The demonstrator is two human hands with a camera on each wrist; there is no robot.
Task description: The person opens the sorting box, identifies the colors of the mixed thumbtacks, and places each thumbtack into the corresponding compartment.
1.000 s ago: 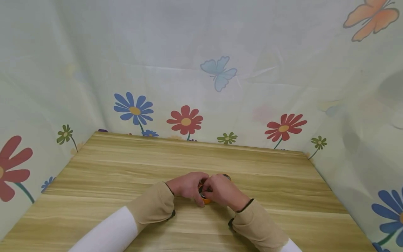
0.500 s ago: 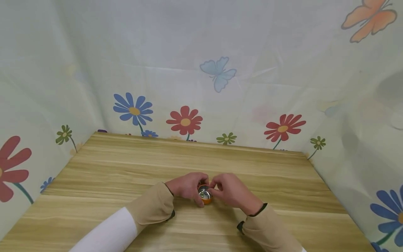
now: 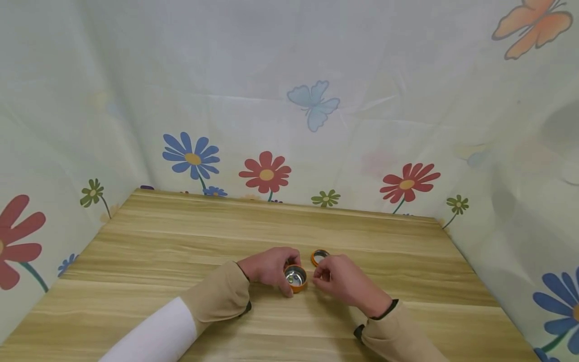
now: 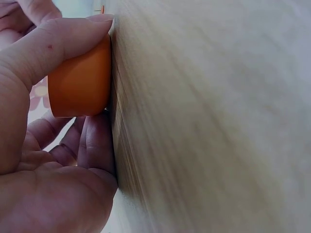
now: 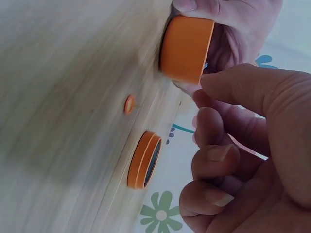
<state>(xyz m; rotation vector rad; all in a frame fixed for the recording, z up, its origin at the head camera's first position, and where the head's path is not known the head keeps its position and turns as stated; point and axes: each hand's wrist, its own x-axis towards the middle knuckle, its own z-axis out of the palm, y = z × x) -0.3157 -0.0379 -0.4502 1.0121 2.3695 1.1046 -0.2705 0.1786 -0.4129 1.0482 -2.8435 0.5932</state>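
Head view: the left hand holds an orange tin, a lid lies past the right hand, and I can't tell if that one holds anything.

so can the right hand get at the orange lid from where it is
Probably yes: the orange lid lies close beyond the right hand, nothing visible blocks the way, and the left hand holds the orange tin off to the side.

wood-grain tabletop, pale creased walls, printed flowers, blue and orange butterflies, soft light
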